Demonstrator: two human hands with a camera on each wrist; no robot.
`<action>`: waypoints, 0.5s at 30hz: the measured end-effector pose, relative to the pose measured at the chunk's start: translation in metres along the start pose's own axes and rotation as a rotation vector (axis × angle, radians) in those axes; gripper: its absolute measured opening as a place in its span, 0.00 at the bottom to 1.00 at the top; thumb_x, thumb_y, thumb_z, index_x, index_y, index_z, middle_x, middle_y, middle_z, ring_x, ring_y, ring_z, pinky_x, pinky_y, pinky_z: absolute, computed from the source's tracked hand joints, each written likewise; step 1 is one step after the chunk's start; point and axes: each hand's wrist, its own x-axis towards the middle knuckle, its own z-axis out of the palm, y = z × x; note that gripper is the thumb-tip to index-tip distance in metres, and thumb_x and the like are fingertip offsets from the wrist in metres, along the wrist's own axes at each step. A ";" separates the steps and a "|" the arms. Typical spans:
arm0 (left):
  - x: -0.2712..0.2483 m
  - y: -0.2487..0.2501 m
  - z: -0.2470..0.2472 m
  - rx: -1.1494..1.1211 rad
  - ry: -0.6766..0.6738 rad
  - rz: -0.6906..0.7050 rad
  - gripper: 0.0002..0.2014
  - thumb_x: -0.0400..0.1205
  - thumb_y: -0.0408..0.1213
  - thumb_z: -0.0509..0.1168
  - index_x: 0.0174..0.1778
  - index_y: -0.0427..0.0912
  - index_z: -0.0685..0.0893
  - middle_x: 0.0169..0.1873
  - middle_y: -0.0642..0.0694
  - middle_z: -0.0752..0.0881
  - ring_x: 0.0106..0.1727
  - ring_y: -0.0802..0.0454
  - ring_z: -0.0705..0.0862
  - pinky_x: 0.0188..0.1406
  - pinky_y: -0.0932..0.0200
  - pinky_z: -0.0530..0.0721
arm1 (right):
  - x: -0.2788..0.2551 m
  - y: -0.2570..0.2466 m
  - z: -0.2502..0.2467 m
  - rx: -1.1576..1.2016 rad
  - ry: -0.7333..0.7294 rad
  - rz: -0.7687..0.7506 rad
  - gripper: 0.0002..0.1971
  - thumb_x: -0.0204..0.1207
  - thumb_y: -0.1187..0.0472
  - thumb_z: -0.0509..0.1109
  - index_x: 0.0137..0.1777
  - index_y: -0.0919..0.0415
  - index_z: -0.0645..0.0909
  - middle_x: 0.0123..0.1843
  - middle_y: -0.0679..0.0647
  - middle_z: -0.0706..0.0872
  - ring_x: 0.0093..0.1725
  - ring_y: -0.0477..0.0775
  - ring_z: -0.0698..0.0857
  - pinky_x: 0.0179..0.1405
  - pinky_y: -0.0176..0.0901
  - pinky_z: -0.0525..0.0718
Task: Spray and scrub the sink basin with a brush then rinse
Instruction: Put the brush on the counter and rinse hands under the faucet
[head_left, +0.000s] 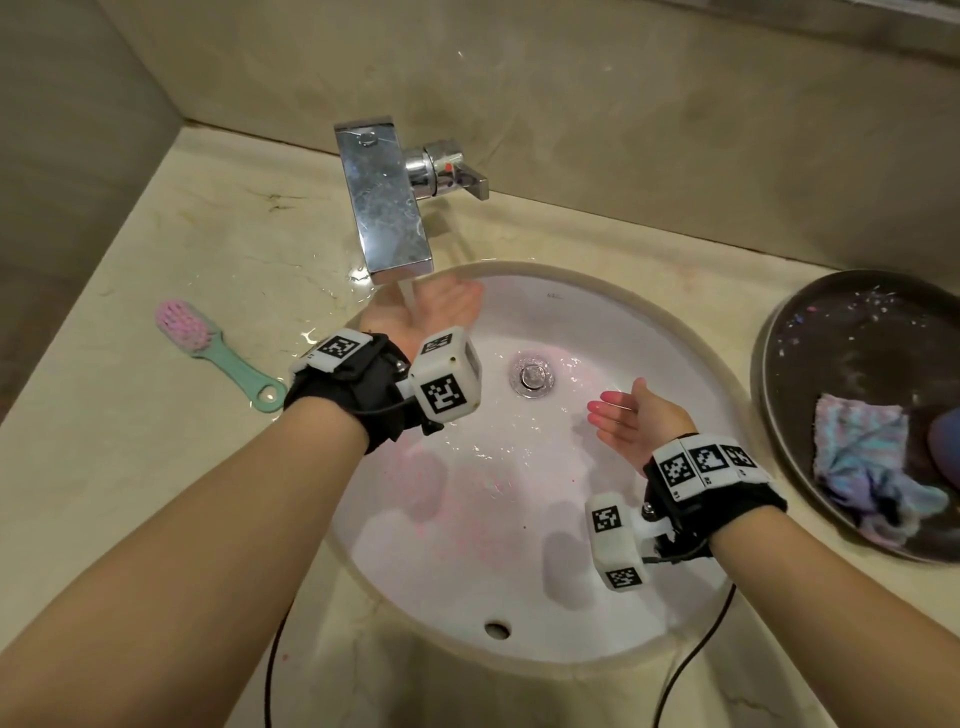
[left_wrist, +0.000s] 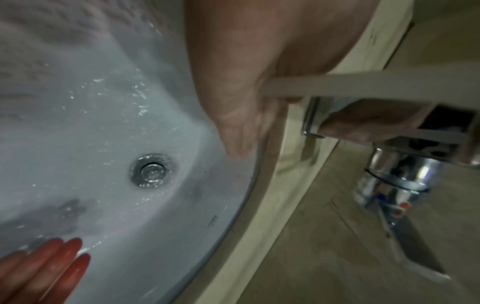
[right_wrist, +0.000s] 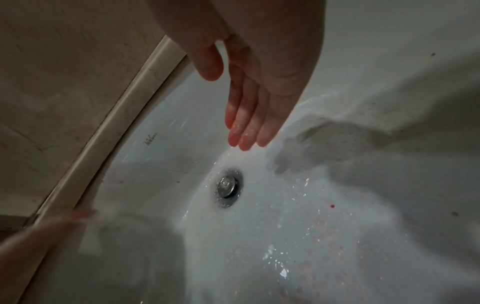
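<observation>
The round white sink basin (head_left: 613, 332) is wet, with pink specks on its near wall and a metal drain (head_left: 531, 375) in the middle. Water runs from the chrome faucet (head_left: 387, 208) onto my left hand (head_left: 441, 304), which lies open, palm up, under the spout. My right hand (head_left: 623, 415) is open over the basin's right side, fingers straight and pointing at the drain, holding nothing. The brush (head_left: 208, 348), with pink bristles and a teal handle, lies on the counter left of the basin. In the right wrist view the right hand's fingers (right_wrist: 246, 127) hang wet above the drain (right_wrist: 227, 188).
A dark round bowl (head_left: 810, 322) holding a crumpled blue-purple cloth (head_left: 862, 457) stands on the counter at the right. The faucet's lever handle (head_left: 467, 182) sticks out to the right. Puddles lie on the beige counter (head_left: 156, 493) near the faucet. No spray bottle is in view.
</observation>
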 end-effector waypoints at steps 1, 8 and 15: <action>0.004 0.002 0.001 0.030 0.006 -0.007 0.25 0.88 0.40 0.42 0.65 0.25 0.77 0.71 0.29 0.72 0.73 0.38 0.72 0.74 0.49 0.67 | 0.000 0.000 0.000 0.004 0.000 0.000 0.24 0.86 0.48 0.49 0.41 0.62 0.78 0.41 0.57 0.85 0.41 0.53 0.84 0.40 0.42 0.80; 0.002 -0.005 -0.001 0.244 0.064 0.028 0.19 0.89 0.33 0.44 0.35 0.34 0.73 0.47 0.30 0.82 0.43 0.41 0.82 0.46 0.53 0.80 | 0.000 0.000 0.003 0.008 -0.010 -0.010 0.24 0.86 0.48 0.49 0.42 0.62 0.79 0.41 0.57 0.85 0.40 0.53 0.84 0.41 0.42 0.80; -0.009 0.003 0.007 0.412 -0.091 0.076 0.10 0.75 0.29 0.63 0.44 0.27 0.86 0.66 0.28 0.78 0.66 0.41 0.77 0.70 0.52 0.69 | 0.001 0.000 0.004 0.022 -0.015 -0.016 0.24 0.87 0.48 0.48 0.42 0.62 0.78 0.41 0.57 0.85 0.40 0.53 0.84 0.41 0.42 0.80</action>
